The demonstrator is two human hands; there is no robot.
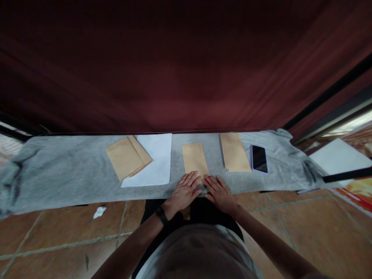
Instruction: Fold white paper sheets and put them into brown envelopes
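One brown paper envelope (195,155) lies in front of me on the grey cloth. My left hand (186,190) rests flat over its near left edge, fingers stretched out. On the near right corner of the same envelope are the fingertips of my right hand (219,193), also spread flat. Neither hand grips anything, and the envelope's near end is hidden under them. To the right sits a stack of brown envelopes (235,152). Further left, several more brown envelopes (123,155) lie at an angle, partly over white paper (158,159).
A phone (259,159) lies right of the envelope stack. Grey cloth (64,166) covers the narrow bench, with a dark red curtain (186,85) behind it. A crumpled white scrap (99,212) is on the tiled floor (305,221). White board (338,159) stands beyond the right end.
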